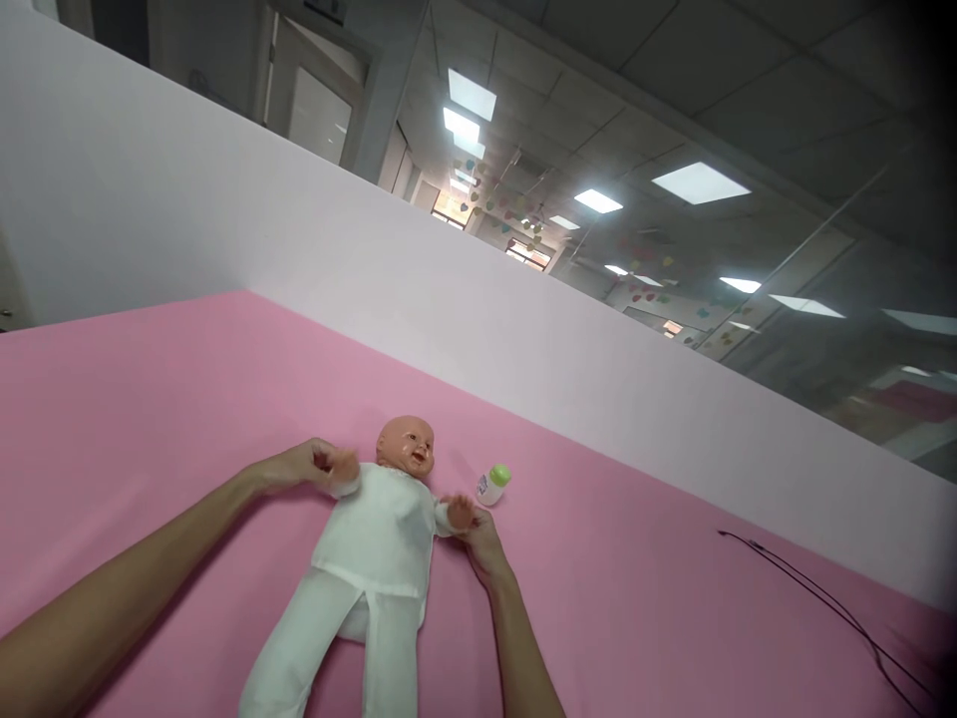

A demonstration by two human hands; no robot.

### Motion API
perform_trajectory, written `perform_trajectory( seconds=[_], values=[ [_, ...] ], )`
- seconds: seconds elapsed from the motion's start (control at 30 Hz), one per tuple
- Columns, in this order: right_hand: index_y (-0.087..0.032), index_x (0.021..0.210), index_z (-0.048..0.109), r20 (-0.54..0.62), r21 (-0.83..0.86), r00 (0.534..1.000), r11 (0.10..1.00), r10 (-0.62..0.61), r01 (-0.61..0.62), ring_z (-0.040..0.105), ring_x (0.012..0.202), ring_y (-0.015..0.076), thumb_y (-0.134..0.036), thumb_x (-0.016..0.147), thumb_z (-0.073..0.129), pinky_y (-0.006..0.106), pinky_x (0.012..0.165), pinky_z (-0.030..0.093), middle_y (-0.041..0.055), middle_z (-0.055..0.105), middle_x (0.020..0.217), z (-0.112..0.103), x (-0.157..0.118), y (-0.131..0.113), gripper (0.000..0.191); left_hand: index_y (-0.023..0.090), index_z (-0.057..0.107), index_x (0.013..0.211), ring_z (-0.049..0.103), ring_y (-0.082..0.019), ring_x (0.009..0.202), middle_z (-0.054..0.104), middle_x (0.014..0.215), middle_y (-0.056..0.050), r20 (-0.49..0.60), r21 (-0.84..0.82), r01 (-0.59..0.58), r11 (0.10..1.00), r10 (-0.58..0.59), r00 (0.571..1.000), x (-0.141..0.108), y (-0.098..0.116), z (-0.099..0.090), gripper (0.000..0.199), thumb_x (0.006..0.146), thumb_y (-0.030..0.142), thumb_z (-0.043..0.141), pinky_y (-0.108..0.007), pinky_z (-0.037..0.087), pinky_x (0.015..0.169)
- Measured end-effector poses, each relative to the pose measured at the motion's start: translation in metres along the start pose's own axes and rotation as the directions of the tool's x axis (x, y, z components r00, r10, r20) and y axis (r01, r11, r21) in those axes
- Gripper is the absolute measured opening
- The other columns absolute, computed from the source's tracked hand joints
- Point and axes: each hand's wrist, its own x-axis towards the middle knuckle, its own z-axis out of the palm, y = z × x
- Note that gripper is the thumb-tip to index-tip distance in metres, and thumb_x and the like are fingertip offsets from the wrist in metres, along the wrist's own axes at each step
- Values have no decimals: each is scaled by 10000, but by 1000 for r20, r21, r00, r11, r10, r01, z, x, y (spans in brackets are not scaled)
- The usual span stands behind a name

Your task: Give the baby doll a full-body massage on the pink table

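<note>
A baby doll (374,538) in a white top and white trousers lies on its back on the pink surface, its smiling face turned up. My left hand (303,466) is closed on the doll's arm at the picture's left, by its small hand. On the other side, my right hand (482,540) grips the doll's other arm near the wrist. A small bottle (493,484) with a green cap lies beside the doll's head, just above my right hand.
The pink surface (635,578) ends at a low white partition (449,319). A thin black cable (814,588) lies at the right. Beyond the partition are a door, ceiling lights and hanging coloured decorations.
</note>
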Motion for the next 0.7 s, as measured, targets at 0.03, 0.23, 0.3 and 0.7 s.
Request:
perform_trajectory(
  seconds=[0.03, 0.23, 0.3, 0.7],
  values=[
    [-213, 759, 827, 50, -21, 999, 1000, 2, -1, 705, 954, 256, -305, 544, 971, 384, 879, 556, 78, 786, 1015, -2, -2, -1, 275, 209, 824, 741, 685, -276, 963, 751, 1013, -119, 62, 45, 3, 999, -6, 998, -1, 1, -3, 110, 677, 284, 873, -333, 531, 823],
    [-225, 624, 795, 150, -72, 989, 997, -13, 24, 713, 949, 258, -317, 595, 933, 409, 907, 549, 88, 791, 989, -4, -6, 0, 169, 221, 808, 629, 678, -322, 1044, 758, 1051, -142, 125, 117, -9, 993, -6, 992, -2, -2, -8, 86, 659, 261, 878, -389, 536, 894],
    [-223, 760, 828, 49, -39, 999, 999, -14, 16, 705, 964, 262, -321, 561, 951, 398, 903, 540, 84, 794, 1011, 0, -3, 3, 254, 210, 821, 704, 693, -311, 993, 766, 1046, -138, 21, 68, 3, 998, -4, 1000, -2, -2, -4, 132, 656, 304, 901, -384, 536, 866],
    [-195, 573, 532, -248, -214, 968, 977, -35, -20, 267, 480, 89, -702, 757, 760, 263, 504, 165, -82, 349, 463, 28, 13, 9, 585, 160, 596, 573, 313, -97, 489, 419, 516, 40, -517, 170, 208, 963, -92, 851, 29, -36, 14, 606, 692, 727, 774, -262, 210, 511]
  ],
)
